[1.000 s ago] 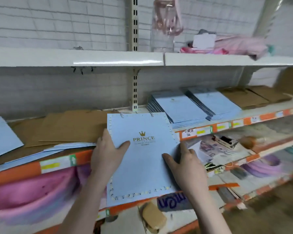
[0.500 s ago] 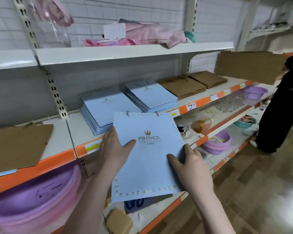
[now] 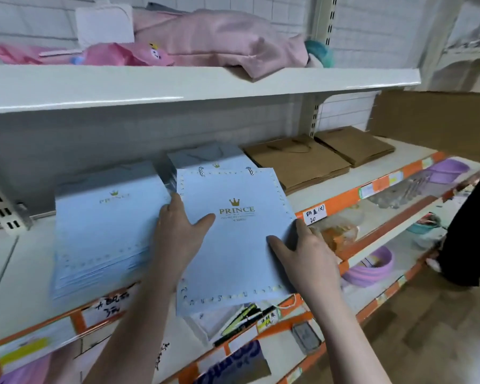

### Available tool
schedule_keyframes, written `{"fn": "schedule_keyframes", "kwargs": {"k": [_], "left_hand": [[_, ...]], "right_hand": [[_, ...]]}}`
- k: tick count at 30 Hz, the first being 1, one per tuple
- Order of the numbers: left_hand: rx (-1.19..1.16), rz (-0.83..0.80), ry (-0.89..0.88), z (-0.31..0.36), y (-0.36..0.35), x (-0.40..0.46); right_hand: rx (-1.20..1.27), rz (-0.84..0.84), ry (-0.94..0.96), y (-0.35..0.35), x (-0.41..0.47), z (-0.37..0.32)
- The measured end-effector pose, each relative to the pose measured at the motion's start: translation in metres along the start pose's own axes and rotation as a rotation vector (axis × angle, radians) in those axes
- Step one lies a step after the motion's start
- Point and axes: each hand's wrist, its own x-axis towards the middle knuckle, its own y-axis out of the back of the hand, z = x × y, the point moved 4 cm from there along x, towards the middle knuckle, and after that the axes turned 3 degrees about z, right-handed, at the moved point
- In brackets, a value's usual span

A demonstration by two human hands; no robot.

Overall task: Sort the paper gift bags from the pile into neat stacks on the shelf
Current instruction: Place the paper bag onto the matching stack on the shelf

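I hold a flat light-blue paper gift bag [image 3: 239, 245] printed with a gold crown and "PRINCE". My left hand [image 3: 178, 234] grips its left edge, thumb on top. My right hand [image 3: 305, 259] grips its right edge, thumb on the face. The bag hovers over the front of the shelf [image 3: 352, 173], its top edge covering the front of a second blue stack [image 3: 205, 159]. A larger blue bag stack [image 3: 106, 225] lies to the left. Two brown bag stacks lie to the right: a near brown stack [image 3: 297, 162] and a far brown stack [image 3: 355, 145].
The upper shelf [image 3: 205, 87] carries pink cloth items. Lower shelves with orange edge strips hold purple basins [image 3: 369, 270] and small goods. A person in black [image 3: 468, 234] stands at the right. A cardboard sheet [image 3: 432, 120] leans at the back right.
The view has swung right and closer to the shelf. The held blue bag has moved up and forward, and now overlaps the second blue stack. Both hands keep the same grip.
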Motion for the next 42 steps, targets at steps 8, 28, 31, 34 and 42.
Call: {"fn": "schedule_keyframes", "kwargs": {"k": [8,28,31,34,42], "left_hand": [[0.148,0.143,0.157,0.004,-0.008,0.040],[0.363,0.350,0.273,-0.081,0.087,0.084],[0.390,0.348,0.266,-0.099,0.098,0.090],[0.392,0.340,0.259,-0.112,0.107,0.093],[0.353,0.281,0.286,-0.139,0.110,0.092]], "right_hand": [[0.126,-0.159,0.155,-0.041,0.079,-0.013],[0.311,-0.366,0.357,-0.127,0.084,-0.132],[0.307,-0.376,0.354,-0.138,0.076,-0.150],[0.299,-0.383,0.348,-0.145,0.068,-0.162],[0.209,-0.396,0.363,-0.165,0.051,-0.174]]}}
